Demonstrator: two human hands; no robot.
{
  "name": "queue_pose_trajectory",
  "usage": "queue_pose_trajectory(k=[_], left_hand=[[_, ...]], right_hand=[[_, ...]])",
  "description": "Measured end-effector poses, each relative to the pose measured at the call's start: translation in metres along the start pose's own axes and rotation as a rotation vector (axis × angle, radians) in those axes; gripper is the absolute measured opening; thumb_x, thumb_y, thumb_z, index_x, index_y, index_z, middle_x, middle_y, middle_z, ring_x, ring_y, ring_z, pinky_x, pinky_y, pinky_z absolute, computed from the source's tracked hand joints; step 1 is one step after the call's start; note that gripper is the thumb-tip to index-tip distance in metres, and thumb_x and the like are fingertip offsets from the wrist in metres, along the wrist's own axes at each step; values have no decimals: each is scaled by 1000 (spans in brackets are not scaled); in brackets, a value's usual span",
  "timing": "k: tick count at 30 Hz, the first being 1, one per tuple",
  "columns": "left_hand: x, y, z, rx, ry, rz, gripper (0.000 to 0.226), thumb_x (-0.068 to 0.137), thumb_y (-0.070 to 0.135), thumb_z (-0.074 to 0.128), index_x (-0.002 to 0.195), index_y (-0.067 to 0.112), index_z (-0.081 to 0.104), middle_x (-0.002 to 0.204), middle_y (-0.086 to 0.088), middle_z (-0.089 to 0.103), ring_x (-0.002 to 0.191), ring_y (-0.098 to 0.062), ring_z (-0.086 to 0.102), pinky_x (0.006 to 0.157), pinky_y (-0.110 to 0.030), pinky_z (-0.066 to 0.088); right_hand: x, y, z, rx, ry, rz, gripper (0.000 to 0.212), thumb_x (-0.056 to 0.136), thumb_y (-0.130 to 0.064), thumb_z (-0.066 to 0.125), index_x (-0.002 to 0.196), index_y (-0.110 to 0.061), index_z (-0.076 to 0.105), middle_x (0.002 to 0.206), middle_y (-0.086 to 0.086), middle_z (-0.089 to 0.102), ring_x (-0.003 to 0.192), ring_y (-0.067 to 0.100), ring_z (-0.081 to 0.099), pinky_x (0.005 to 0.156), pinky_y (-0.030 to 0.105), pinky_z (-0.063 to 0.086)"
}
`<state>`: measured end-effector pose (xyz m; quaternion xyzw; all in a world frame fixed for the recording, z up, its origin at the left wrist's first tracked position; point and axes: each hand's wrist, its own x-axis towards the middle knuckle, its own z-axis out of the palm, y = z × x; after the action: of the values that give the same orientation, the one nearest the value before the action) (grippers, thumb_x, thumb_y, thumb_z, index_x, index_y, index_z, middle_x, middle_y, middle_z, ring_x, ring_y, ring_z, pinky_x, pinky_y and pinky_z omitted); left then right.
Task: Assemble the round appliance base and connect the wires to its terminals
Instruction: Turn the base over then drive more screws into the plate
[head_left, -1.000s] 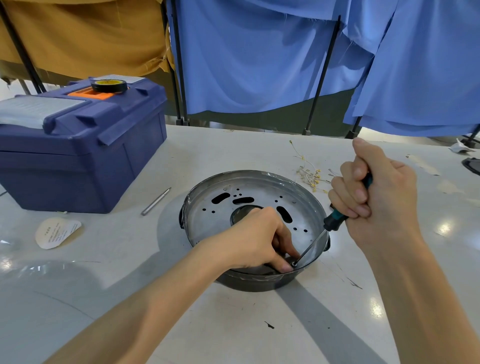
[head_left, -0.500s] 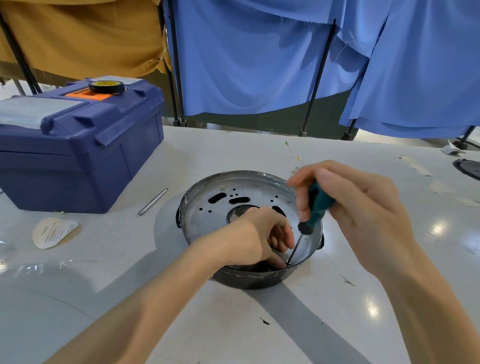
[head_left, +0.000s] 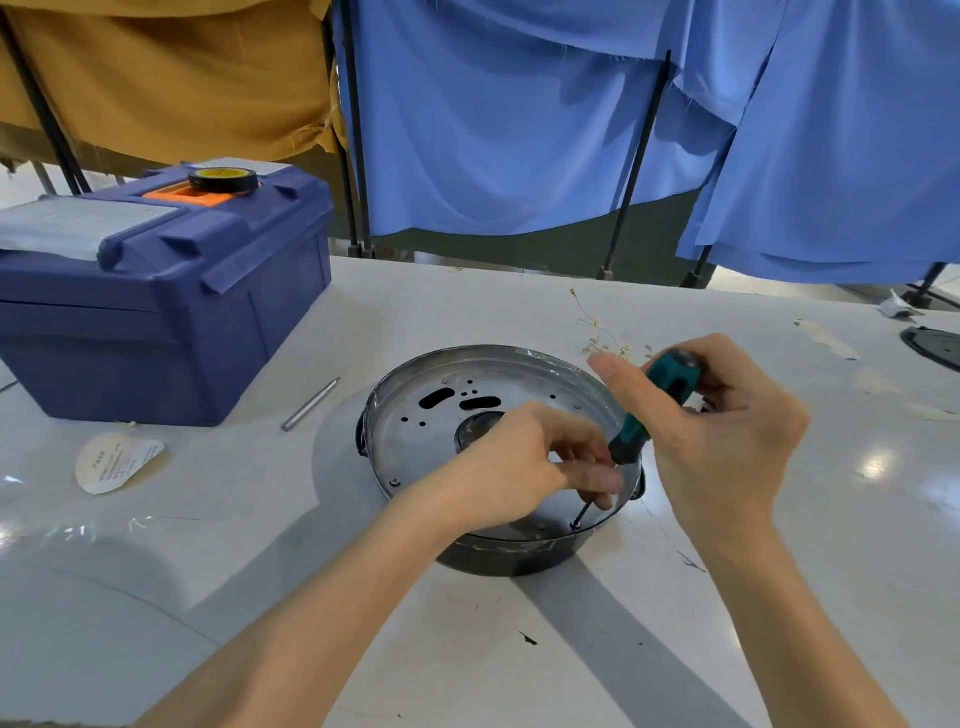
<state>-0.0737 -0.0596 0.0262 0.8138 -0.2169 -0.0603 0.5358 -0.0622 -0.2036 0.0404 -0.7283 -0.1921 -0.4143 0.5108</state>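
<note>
R hand (head_left: 727, 441) fingers grip screwdriver (head_left: 660, 400); L hand (head_left: 519, 467) fingers pinch its shaft. You're driving screw (head_left: 575, 525) at 5 o'clock on base (head_left: 410, 441). Next: turn w/ tip seated.

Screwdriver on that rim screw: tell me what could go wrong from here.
1. The screwdriver leans on the screw; its tip may slip off and jab the fingers of the left hand, which pinch the shaft just above.
2. No clamp shows on the base, which sits loose on the table; turning force could shift it.
3. Driven at that lean, the screw may seat crooked.
</note>
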Motion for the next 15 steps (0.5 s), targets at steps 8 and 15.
queue_pose_trajectory(k=[8, 15], left_hand=[[-1, -4, -3, -59, -33, -18, 26, 92, 0, 60, 74, 17, 67, 75, 3, 71, 74, -1, 63, 71, -3, 40], [-1, -3, -3, -178, -22, 46, 10, 87, 25, 71, 95, 31, 67, 76, 2, 73, 82, -6, 68, 75, -3, 39]], right_hand=[[15, -4, -23, 277, -513, 78, 25, 89, -19, 70, 113, -14, 66, 100, -3, 75, 82, 18, 75, 79, 35, 60], [5, -2, -6, 151, -231, 20, 44, 72, -28, 84, 80, -35, 41, 74, -23, 58, 67, 5, 62, 57, 9, 43]])
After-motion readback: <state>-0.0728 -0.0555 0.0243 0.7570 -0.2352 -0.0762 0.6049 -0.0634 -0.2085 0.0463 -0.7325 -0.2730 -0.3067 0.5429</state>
